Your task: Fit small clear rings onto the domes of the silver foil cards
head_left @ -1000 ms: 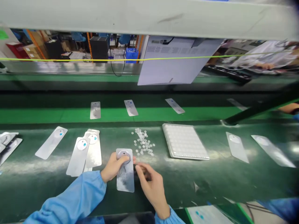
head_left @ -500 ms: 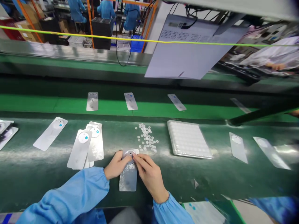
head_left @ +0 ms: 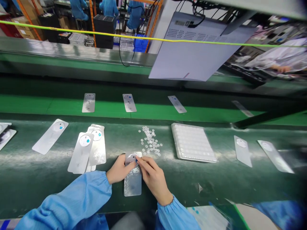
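Note:
A silvery phone back cover (head_left: 133, 183) with a round ring near its top lies upright in front of me on the dark green bench. My left hand (head_left: 120, 170) grips its left edge, thumb resting across the front below the ring. My right hand (head_left: 153, 177) is closed in a pinch at the right side of the ring. A tiny blue tab (head_left: 136, 160) shows at its fingertips; the fingers hide the rest. Just beyond the cover lies a loose pile of small clear rings (head_left: 150, 140).
Several similar covers (head_left: 80, 153) overlap on the left, and another cover (head_left: 50, 136) lies farther left. A white compartment tray (head_left: 194, 142) sits to the right. Covers (head_left: 88, 103) lie on the green conveyor (head_left: 107, 103) behind. A monitor's back (head_left: 189, 51) hangs above, near a yellow cord (head_left: 148, 38).
Covers on the conveyor have shifted left. The held cover has moved slightly right and is turned a little; both hands keep nearly the same place, and the blue tab shows more clearly.

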Available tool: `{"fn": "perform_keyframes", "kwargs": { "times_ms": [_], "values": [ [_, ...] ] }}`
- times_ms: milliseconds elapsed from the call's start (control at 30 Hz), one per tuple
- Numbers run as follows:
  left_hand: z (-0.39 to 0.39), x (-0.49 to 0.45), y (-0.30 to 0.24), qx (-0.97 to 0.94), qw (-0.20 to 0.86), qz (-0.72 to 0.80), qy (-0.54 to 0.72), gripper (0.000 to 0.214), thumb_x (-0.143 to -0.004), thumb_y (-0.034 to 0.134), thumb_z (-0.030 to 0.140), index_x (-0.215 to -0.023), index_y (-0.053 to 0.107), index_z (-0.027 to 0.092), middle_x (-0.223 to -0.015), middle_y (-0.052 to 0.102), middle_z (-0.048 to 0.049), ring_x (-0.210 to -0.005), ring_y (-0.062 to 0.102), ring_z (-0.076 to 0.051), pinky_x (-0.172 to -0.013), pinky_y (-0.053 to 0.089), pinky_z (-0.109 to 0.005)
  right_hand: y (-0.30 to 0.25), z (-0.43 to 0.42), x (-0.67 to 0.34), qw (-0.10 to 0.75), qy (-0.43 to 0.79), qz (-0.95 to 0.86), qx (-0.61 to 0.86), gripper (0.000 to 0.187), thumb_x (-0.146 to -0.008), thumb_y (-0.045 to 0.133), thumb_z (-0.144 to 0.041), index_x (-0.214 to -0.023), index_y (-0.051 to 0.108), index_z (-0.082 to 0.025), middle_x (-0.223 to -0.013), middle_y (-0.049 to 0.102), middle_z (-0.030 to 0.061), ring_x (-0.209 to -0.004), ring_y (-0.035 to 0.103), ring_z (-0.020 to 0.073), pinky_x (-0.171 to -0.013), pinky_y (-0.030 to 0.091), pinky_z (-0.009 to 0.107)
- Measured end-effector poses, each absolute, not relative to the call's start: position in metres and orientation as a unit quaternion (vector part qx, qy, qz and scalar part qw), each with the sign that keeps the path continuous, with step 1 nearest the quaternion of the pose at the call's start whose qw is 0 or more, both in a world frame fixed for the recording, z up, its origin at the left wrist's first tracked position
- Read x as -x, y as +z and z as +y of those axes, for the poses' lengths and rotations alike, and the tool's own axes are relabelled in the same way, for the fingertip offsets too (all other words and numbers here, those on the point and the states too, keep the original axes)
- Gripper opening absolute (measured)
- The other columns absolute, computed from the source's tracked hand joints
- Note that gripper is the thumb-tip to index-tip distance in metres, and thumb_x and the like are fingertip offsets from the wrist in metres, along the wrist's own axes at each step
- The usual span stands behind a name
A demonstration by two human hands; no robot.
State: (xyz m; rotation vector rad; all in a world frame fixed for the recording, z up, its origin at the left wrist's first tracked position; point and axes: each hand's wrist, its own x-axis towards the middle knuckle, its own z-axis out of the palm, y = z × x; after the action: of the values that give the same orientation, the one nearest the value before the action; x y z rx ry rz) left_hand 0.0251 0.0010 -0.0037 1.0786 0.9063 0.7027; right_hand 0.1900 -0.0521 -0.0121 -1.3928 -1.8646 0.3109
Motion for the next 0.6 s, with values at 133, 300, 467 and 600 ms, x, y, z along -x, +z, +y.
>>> {"fn": "perform_keyframes", "kwargs": {
  "times_ms": [133, 300, 467, 600],
  "values": [
    [0.002, -0.025, -0.002, -0.529, 0.682, 0.398, 0.311, 0.028, -0.082, 0.066, 0.038, -0.068, 0.054, 0.017, -0.063, 0.047, 0.0039, -0.062, 0.041, -0.012, -0.057, 0.034, -0.023, -0.010, -0.052, -0.192, 0.374, 0.123, -0.744, 0.540, 0.034, -0.102, 0.050, -0.014, -0.125, 0.071, -0.026, -0.103, 0.073, 0.0088, -0.089, 0.074, 0.0195, -0.081, 0.063, 0.029],
    [0.002, -0.025, 0.002, -0.528, 0.684, 0.392, 0.317, 0.028, -0.083, 0.065, 0.039, -0.068, 0.055, 0.017, -0.065, 0.049, 0.0034, -0.063, 0.043, -0.012, -0.060, 0.038, -0.024, -0.005, -0.048, -0.191, 0.378, 0.129, -0.744, 0.536, 0.027, -0.102, 0.050, -0.017, -0.115, 0.072, -0.024, -0.102, 0.073, 0.0091, -0.090, 0.073, 0.0203, -0.079, 0.063, 0.030],
    [0.002, -0.025, 0.003, -0.502, 0.695, 0.402, 0.322, 0.025, -0.079, 0.070, 0.038, -0.071, 0.062, 0.016, -0.066, 0.056, 0.0022, -0.065, 0.048, -0.013, -0.063, 0.042, -0.025, -0.001, -0.044, -0.187, 0.400, 0.190, -0.709, 0.549, 0.019, -0.102, 0.050, -0.021, -0.101, 0.069, -0.022, -0.094, 0.070, 0.0080, -0.086, 0.070, 0.0207, -0.076, 0.060, 0.031],
    [0.004, -0.025, 0.001, -0.457, 0.707, 0.428, 0.330, 0.019, -0.075, 0.075, 0.032, -0.075, 0.068, 0.015, -0.068, 0.065, 0.0000, -0.067, 0.057, -0.015, -0.063, 0.045, -0.025, 0.006, -0.041, -0.179, 0.464, 0.290, -0.603, 0.580, 0.021, -0.100, 0.055, -0.033, -0.088, 0.067, -0.020, -0.084, 0.067, 0.0063, -0.074, 0.064, 0.0191, -0.063, 0.055, 0.028]
  ]
}}
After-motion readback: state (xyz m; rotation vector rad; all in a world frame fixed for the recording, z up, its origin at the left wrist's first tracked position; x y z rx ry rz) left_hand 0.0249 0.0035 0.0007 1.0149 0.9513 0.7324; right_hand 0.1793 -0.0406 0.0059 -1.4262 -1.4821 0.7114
